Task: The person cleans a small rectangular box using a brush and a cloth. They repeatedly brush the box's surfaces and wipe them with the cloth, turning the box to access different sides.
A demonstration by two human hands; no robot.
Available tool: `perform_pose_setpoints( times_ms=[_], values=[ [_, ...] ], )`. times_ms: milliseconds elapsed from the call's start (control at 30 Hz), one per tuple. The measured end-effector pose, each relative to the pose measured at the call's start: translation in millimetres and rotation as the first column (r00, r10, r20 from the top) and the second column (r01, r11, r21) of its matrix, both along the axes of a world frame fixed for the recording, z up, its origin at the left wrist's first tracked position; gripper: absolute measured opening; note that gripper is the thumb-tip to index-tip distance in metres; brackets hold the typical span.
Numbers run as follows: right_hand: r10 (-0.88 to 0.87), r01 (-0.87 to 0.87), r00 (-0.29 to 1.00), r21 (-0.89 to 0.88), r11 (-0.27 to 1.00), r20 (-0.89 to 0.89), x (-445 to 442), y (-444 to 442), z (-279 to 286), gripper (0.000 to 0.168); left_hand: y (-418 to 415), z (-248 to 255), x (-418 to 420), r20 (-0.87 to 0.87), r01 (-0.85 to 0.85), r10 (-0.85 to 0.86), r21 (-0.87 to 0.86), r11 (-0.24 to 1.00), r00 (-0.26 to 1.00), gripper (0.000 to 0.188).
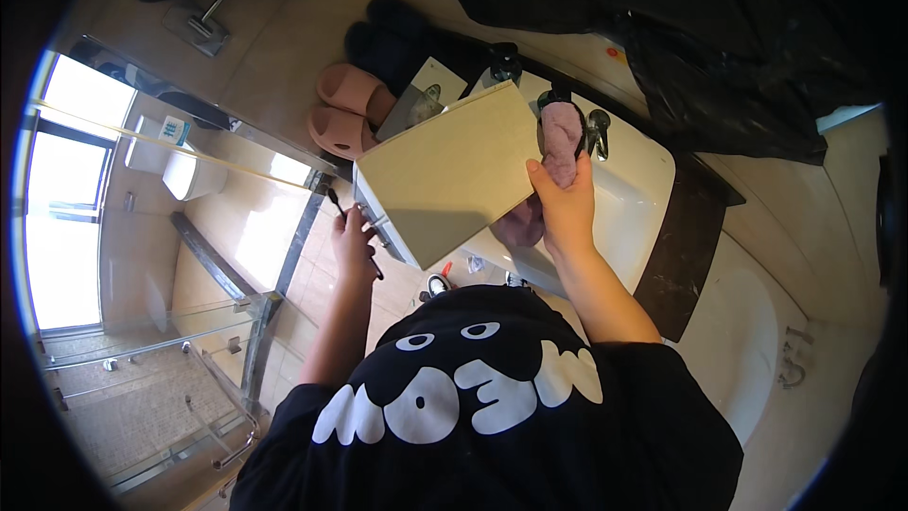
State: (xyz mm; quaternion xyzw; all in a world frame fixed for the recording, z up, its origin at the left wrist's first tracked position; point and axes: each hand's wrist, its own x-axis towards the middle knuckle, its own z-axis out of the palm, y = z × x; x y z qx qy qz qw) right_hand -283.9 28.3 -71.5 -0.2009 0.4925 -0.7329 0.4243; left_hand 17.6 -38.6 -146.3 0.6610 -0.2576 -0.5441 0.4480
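A cream-coloured box-like cabinet is tilted over the front of the white washbasin. Small knobs sit on its left, drawer-like side. My right hand grips a mauve cloth, its thumb by the cabinet's right edge. More mauve fabric hangs below that edge, partly hidden. At the knobbed side, my left hand is closed around a thin black stick-like tool with a dark head, perhaps a small brush. Whether these fingers also bear on the cabinet is hard to tell.
A chrome faucet and a dark pump bottle stand at the basin. Pink slippers lean near a picture-bearing box. Dark stone counter edges the basin, with a bathtub to the right. Glass shower panels are left.
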Motion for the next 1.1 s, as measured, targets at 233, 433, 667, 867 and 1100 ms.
perform_pose_setpoints(
  times_ms=[233, 433, 667, 867, 1100],
  values=[
    [-0.051, 0.069, 0.985, 0.105, 0.992, -0.166, 4.2, 20.7, 5.0, 0.06, 0.4, -57.9, -15.3, -0.084, 0.079, -0.078, 0.007, 0.997, 0.993, 0.035],
    [-0.064, 0.09, 0.979, 0.129, 0.988, -0.195, 19.1, 21.1, -4.3, 0.05, -9.4, -92.7, -5.7, -0.24, 0.105, -0.114, -0.051, 0.993, 0.964, 0.037],
    [-0.015, 0.058, 0.969, 0.168, 0.984, -0.247, 37.2, 21.2, -8.6, 0.047, -23.3, -81.4, -23.8, -0.623, 0.005, 0.002, 0.009, 1.0, 0.782, 0.03],
    [0.023, 0.045, 0.91, 0.152, 0.987, -0.414, 44.1, 17.2, -8.1, 0.047, -29.9, -86.2, -22.6, -0.651, 0.008, -0.014, -0.013, 1.0, 0.759, 0.028],
    [0.019, -0.007, 0.984, 0.063, 0.998, -0.178, 47.9, 17.8, -11.2, 0.046, -32.1, -85.6, -19.0, -0.648, -0.003, -0.009, -0.018, 1.0, 0.761, 0.025]
  ],
)
